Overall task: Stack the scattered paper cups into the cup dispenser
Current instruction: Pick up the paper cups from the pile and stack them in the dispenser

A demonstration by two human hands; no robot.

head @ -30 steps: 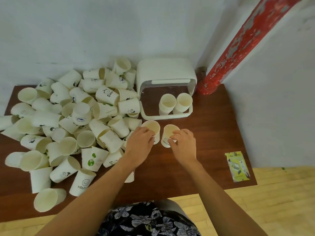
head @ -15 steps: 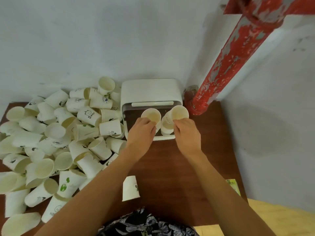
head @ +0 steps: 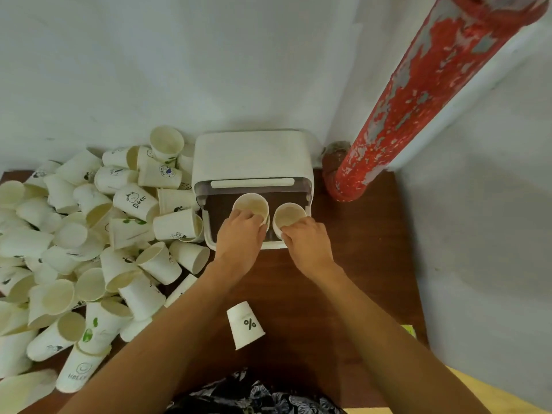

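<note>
Left hand (head: pixel 240 237) gripping one cup (head: pixel 251 205), right hand (head: pixel 307 242) gripping another cup (head: pixel 288 216), both over the dispenser (head: pixel 252 156) tray. Barely started: big pile of cups (head: pixel 89 252) left on table (head: pixel 358 249).

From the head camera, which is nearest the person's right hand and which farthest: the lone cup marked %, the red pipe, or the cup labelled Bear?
1. Red pipe: its base stands on the table just right of the right hand.
2. Cup marked %: alone, nearer the person, between the forearms.
3. Cup labelled Bear: in the pile at the left.
</note>
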